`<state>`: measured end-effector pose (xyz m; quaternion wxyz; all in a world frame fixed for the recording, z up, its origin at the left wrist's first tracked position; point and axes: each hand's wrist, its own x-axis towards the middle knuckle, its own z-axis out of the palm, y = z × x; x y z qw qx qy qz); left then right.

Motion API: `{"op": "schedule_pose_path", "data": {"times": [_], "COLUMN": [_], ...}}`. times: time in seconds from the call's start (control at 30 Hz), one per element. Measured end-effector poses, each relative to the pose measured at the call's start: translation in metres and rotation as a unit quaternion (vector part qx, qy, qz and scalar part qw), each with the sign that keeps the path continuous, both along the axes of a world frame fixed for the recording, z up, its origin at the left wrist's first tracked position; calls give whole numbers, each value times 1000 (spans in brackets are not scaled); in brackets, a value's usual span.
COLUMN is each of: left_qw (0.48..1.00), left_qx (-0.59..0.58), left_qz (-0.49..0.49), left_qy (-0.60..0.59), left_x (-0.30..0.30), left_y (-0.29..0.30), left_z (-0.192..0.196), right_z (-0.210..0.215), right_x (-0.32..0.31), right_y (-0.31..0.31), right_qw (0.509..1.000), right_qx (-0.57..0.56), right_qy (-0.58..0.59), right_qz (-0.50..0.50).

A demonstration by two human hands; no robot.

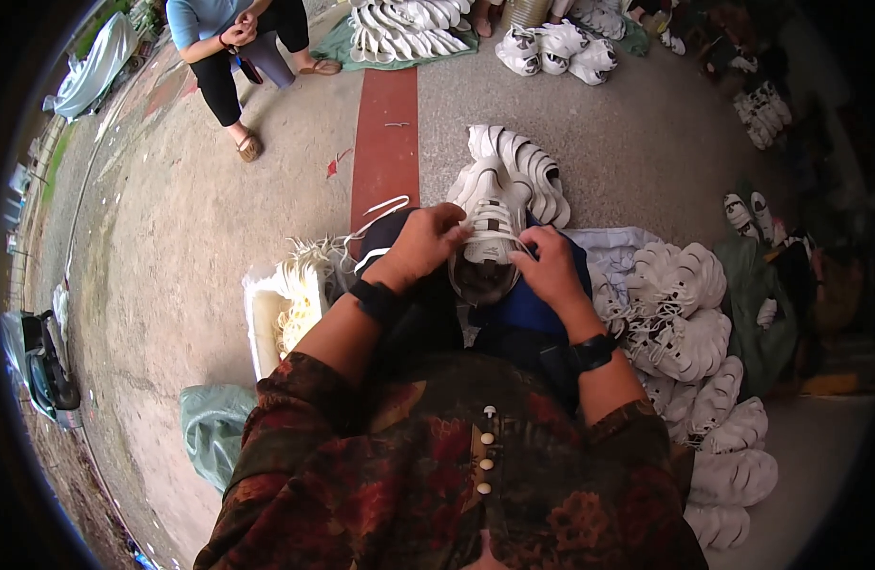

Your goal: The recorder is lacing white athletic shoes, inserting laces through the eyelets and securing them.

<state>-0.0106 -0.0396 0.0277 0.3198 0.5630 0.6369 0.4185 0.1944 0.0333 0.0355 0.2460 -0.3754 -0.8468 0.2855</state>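
Observation:
A white lace-up sneaker (492, 255) rests on my lap with its dark opening toward me. White shoelace (495, 228) crosses its tongue in several rows. My left hand (420, 249) is at the sneaker's left side, its fingertips pinched on the lace there, slightly blurred. On the other side my right hand (553, 268) pinches a lace end between thumb and forefinger, close to the upper eyelets. Just beyond the sneaker's toe, a curved row of white shoe uppers (525, 169) lies stacked. Loose white laces (385, 215) drape over my left knee.
At my left stands a white box (264, 328) of laces, with a green sack (216, 432) behind it. Piled white sneakers (689, 342) line my right side. Ahead, a seated person (230, 47) is near more uppers (409, 30) on a green sheet. A red stripe (384, 142) crosses the floor.

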Motion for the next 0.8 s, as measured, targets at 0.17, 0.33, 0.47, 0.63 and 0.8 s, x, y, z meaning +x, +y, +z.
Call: {"op": "schedule_pose_path", "data": {"times": [0.17,0.33,0.47,0.63,0.8], "left_qw": [995,956,921,866,917], "left_qx": [62,71,42,188,164], "left_qz": [-3,-56,-95,-161,-124], "left_qy": [80,280,377,434,340], "left_x": [7,14,19,11,5], "left_y": [11,28,31,47,48], "left_z": [5,17,26,26,28], "right_z": [-3,3,12,26,33], "right_x": [-3,-21,-35,-39,-40], "right_y": [13,20,22,26,32], "right_qw": [998,987,956,950,924], "right_qx": [-52,86,133,168,271], "right_qy": [24,-131,-252,-251,-242], "right_qz": [-11,25,63,79,116]}}
